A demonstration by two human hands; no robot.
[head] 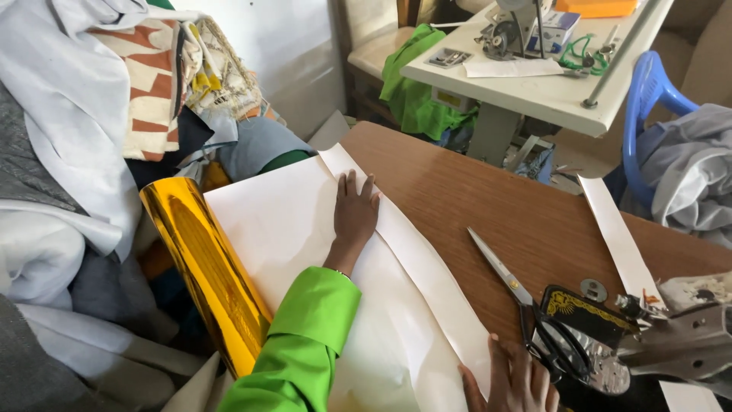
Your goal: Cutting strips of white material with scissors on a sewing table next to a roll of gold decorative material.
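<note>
So I've got my left hand (355, 216) pressed flat on the white sheet (290, 229), fingers stretched out and together, palm down, not gripping anything. It sits in the middle of the frame, right along the long cut or fold line that runs diagonally across the sheet from upper middle to bottom centre. My bright green sleeve (305, 343) comes up from the bottom edge.

My right hand (518, 381) is down at the bottom edge, a bit right of centre, fingers resting spread on the lower end of the narrow white strip (427, 267) beside that line. Open too, nothing clamped.

The sheet lies on the brown wooden table (473, 191), over its left part. The gold foil roll (202, 267) lies just beside the sheet's left edge, slanting down toward the bottom. Scissors (526, 301) lie closed on the bare wood right of the strip, black handles near my right hand but not touching it. Another loose white strip (618, 236) lies further right.
</note>
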